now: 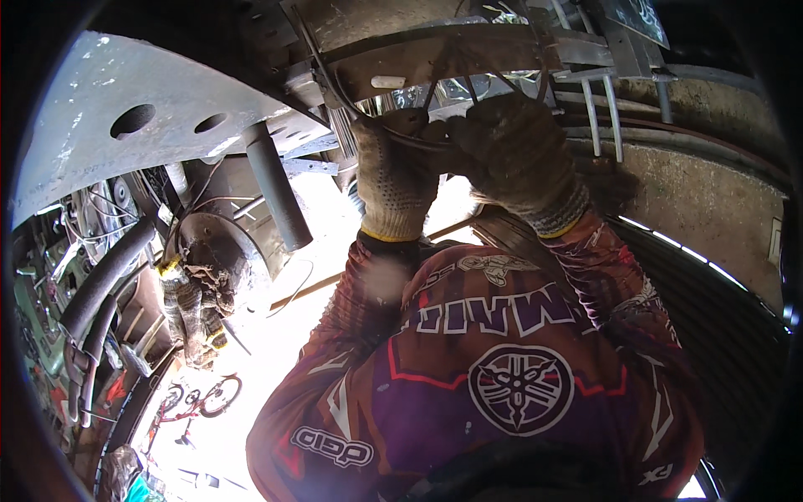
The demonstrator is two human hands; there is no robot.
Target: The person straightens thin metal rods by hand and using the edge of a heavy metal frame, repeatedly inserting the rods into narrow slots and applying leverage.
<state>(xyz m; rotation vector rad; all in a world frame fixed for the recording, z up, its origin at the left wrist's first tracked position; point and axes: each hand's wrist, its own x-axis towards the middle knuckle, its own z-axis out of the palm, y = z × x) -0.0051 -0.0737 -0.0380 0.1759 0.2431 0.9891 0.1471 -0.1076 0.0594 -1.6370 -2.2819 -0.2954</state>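
Cluttered metalworking shop. Dark cable (pixel 341 95) bends under the lower left corner of the brown metal beam (pixel 493 57). Left hand (pixel 395 180) seems closed on it; right hand (pixel 523 155): grip cannot be told. Best handled unkinked.

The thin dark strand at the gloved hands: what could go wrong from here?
The curved strand could slip or spring, since it passes across the left hand. The gloved right hand might snag on the thin struts close above it. The metal plate has an edge near the left hand that might scrape it.
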